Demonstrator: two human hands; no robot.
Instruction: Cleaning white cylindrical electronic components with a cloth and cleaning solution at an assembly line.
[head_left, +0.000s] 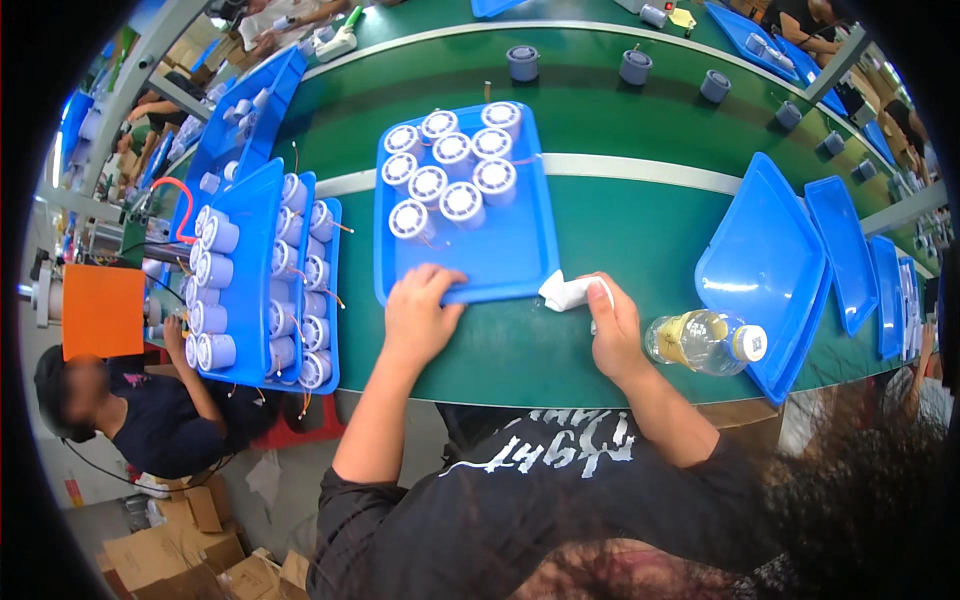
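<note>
- Left hand: palm down, forearm entering from 6 o'clock; fingers partly bent and laid over the near rim of the tray, thumb spread aside. Whether the rim is gripped cannot be told.
- Right hand: closed in a pinch on a crumpled white wipe; forearm slanted in from 5 o'clock.
- Blue tray: set at 12 o'clock from the left hand, 10 from the right; wipe seen by its near right corner, contact unclear.
- White slotted-top cylindrical units: ten counted, grouped toward the tray's far side.
- Clear bottle: just beside the right hand, at 3 o'clock.
- Green tabletop: more blue trays stacked at 3 o'clock; unit-filled trays at 9.
- Green conveyor: grey cylindrical parts spaced along it, 1 o'clock.
- Co-worker seen at 8 o'clock; cardboard boxes below.
</note>
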